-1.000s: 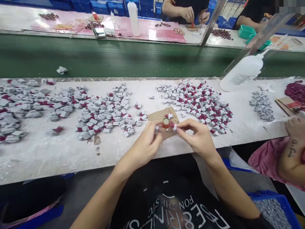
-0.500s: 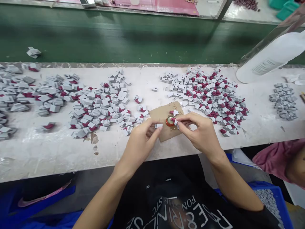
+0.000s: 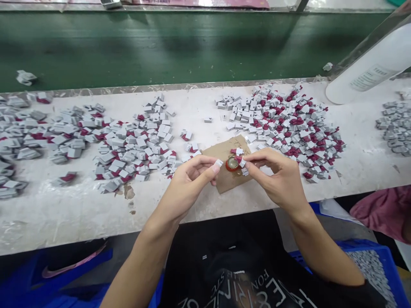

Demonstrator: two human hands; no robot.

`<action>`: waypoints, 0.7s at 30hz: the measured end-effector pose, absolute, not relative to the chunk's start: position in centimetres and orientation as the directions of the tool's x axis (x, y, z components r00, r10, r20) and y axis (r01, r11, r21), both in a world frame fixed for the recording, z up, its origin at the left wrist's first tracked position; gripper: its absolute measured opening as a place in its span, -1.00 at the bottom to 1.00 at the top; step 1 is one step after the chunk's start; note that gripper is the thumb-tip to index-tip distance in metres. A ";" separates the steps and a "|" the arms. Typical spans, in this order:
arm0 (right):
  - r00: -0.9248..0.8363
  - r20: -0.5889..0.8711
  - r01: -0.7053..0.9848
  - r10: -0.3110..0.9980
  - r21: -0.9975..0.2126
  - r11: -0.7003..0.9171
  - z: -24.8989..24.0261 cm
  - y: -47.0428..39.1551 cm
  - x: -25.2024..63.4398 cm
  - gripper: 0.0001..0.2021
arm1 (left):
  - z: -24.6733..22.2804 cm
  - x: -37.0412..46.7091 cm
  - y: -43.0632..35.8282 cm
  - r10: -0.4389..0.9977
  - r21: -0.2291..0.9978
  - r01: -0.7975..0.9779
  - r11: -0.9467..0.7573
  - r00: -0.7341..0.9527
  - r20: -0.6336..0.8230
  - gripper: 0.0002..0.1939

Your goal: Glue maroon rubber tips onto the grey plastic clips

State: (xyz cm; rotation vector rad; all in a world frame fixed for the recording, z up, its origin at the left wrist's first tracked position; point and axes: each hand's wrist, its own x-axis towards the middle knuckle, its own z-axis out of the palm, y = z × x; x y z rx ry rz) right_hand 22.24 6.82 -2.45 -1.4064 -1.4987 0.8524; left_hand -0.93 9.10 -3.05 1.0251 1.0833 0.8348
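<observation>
"So, what is found around the hands, from the largest inward?"

"A green belt [image 3: 160, 47] is seen far beyond both hands, and a white table [image 3: 70, 218] is spread beneath them. A wide heap of grey and maroon parts [image 3: 138, 141] is strewn to the left of the left hand [image 3: 189, 179]; a denser heap [image 3: 282, 124] is piled just beyond the right hand [image 3: 282, 175]."

"And closer in?"

"A cardboard square [image 3: 227, 183] is laid between the hands, and a red-rimmed cap [image 3: 232, 164] is set on it, just left of the right fingertips."

"How are the fingers placed?"

"A grey part [image 3: 219, 163] is pinched between left thumb and fingers, in front of the cap and apart from it. A maroon-and-grey part [image 3: 239, 160] is pinched by the right thumb and forefinger, its maroon end at the cap's right rim; whether the rim is touched cannot be told."

"What is changed?"

"Compared with half a second ago, the grey part is tilted up rather than level, and the maroon end is shifted rightward, so more of the cap's inside is exposed."

"What is meant by that?"

"By judgement, the maroon end is being worked at the cap while the grey part is merely turned; the two held parts are not joined."
</observation>
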 end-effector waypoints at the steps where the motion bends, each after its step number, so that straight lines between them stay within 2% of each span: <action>1: 0.069 0.134 0.305 0.989 -0.946 0.107 -2.4 6.9 22.2 -0.88 | -3.0 -0.8 9.4 0.911 0.938 -0.087 0.334 0.284 -0.298 -0.76; 4: 0.109 0.078 0.067 0.991 -0.995 0.071 -2.5 7.4 22.0 -0.84 | -3.0 0.0 10.2 0.919 0.930 -0.175 0.322 0.295 -0.262 -0.75; 7: 0.069 0.054 -0.054 0.996 -0.997 0.058 -2.8 8.0 21.7 -0.82 | -2.9 0.8 11.0 0.921 0.930 -0.223 0.291 0.328 -0.210 -0.72; 14: 0.060 0.037 -0.094 0.998 -0.995 0.043 -3.1 8.5 21.4 -0.88 | -2.5 1.6 11.9 0.915 0.915 -0.261 0.308 0.343 -0.211 -0.69; 21: 0.031 -0.053 -0.072 0.998 -0.996 -0.051 -2.0 8.6 21.4 -0.89 | -2.5 1.4 12.1 0.906 0.956 -0.127 0.266 0.371 -0.203 -0.70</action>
